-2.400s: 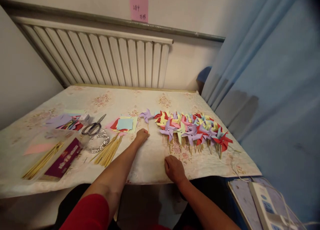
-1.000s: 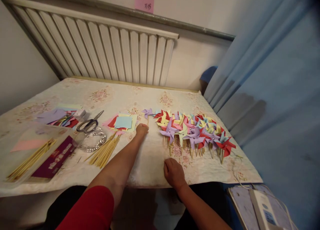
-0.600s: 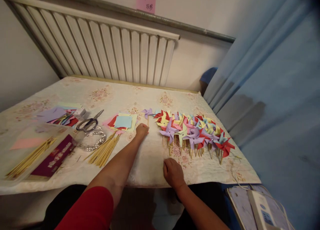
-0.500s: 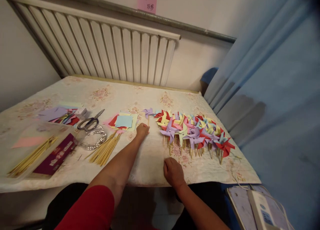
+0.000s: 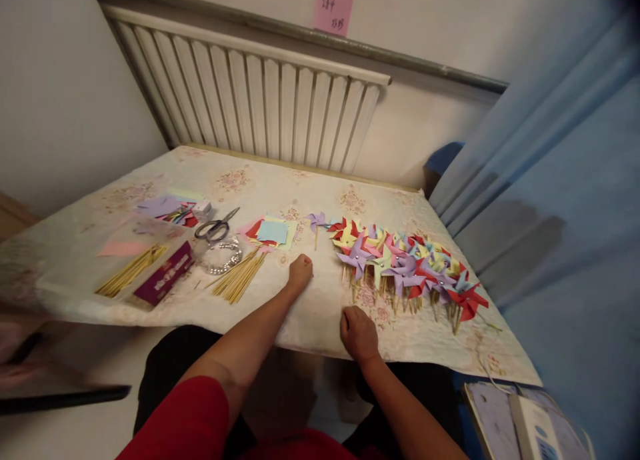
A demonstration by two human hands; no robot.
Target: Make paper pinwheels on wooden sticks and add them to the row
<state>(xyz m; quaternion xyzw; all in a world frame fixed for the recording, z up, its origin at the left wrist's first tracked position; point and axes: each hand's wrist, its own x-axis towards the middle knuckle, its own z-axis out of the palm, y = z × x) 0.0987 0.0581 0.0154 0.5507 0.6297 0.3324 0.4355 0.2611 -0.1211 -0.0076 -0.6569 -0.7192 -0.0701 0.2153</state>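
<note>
My left hand, curled closed, rests on the floral tablecloth with nothing showing in it. Just beyond it lies a purple paper pinwheel on a stick, apart from my fingers. My right hand is a loose fist near the table's front edge, in front of a dense group of pinwheels in red, yellow, purple and pink. Left of my left hand are a stack of coloured paper squares and a fanned bundle of thin sticks.
Scissors, a round clear case of silvery pins, paper pieces and a plastic box holding more sticks stand to the left. Behind the table is a radiator; a blue curtain hangs at the right.
My left hand has drawn back toward me from the purple pinwheel's stick, leaving it on the cloth. My right hand stays about where it was. The view has shifted left.
</note>
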